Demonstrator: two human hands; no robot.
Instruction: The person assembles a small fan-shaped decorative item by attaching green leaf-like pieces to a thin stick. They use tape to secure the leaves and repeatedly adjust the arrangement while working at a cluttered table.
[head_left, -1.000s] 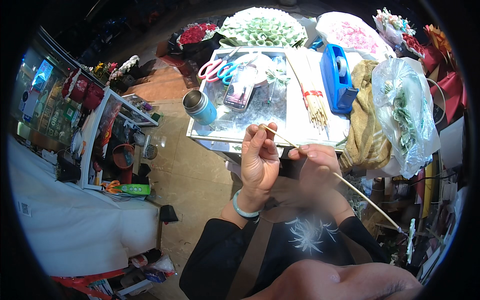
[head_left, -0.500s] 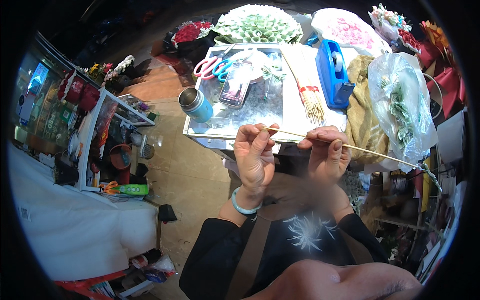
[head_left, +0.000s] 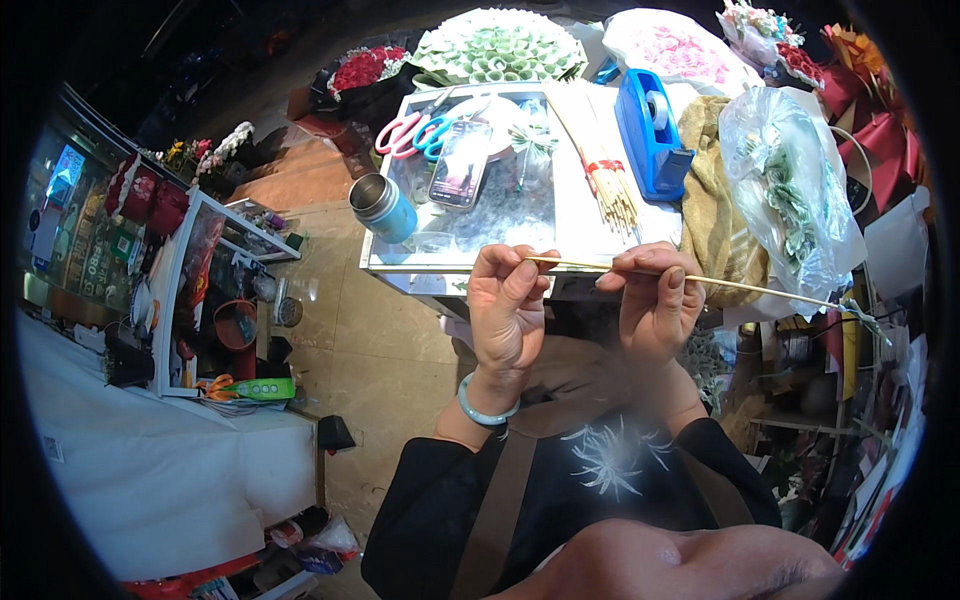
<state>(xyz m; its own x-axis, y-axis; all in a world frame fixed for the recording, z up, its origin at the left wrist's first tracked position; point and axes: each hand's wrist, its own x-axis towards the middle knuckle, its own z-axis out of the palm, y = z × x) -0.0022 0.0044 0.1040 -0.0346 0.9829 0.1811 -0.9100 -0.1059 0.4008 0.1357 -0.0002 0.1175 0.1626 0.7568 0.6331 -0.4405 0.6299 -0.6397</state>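
My left hand (head_left: 510, 315) pinches the left end of a thin bamboo stick (head_left: 760, 290) between thumb and fingertips. Farther along, my right hand (head_left: 656, 305) grips the same stick with its thumb beneath and fingers above. It runs nearly level across my chest, just off the table's near edge. At its far right end hangs a narrow greenish strip (head_left: 866, 318), small and hard to make out. Beyond my hands, a bundle of similar sticks (head_left: 612, 195) bound in red lies on the table. A blue tape dispenser (head_left: 655, 140) stands to the right of the bundle.
The white-framed table (head_left: 420, 262) carries an open blue thermos (head_left: 383, 208), a phone (head_left: 460, 165), pink-handled scissors (head_left: 398, 136) and blue-handled scissors (head_left: 432, 138). A plastic-wrapped green bouquet (head_left: 790, 190) lies at right beside brown cloth (head_left: 712, 190). Large bouquets (head_left: 500, 50) line the back.
Table items sit slightly higher and farther left in view. Both hands keep their grip on the stick, whose right end has risen a little.
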